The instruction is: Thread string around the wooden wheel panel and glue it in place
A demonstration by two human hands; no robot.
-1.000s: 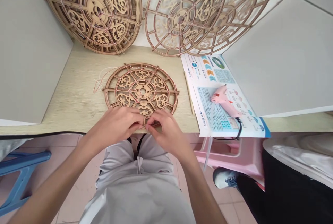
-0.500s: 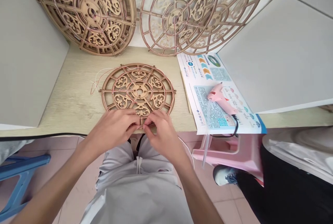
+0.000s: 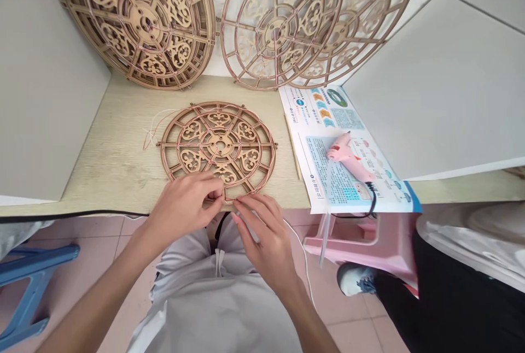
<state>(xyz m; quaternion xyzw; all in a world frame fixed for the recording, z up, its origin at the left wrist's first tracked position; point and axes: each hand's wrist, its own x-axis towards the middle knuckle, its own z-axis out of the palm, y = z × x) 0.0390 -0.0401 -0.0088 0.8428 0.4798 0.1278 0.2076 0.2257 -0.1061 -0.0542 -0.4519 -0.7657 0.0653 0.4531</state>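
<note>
Right now, the round frame (image 3: 227,149) lies flat on the table (image 3: 127,145), close to its front edge. It looks thin and full of holes, so it is likely light and easy to lift. It seems stiff, maybe like thin wood, and would hold its shape. But the curly bits in the middle look weak and might snap if pushed hard. Its face looks dry, not slippery.

The left hand (image 3: 186,200) is at the near rim, with its thumb and first fingers curled close together. I cannot tell if they pinch the rim, a wire, or nothing. The right hand (image 3: 266,233) is loose, with its thumb held well away from its long fingers. Those fingertips touch the near rim but do not close on it.

The best hold looks like the thick outer ring, one hand on each side, away from the curls. Thin loose wires (image 3: 145,137) stick out at the left. They look soft and bendy and could catch, so a gentle touch near them seems best. The pink glue gun (image 3: 348,157) rests on a printed sheet (image 3: 305,178) to the right.
</note>
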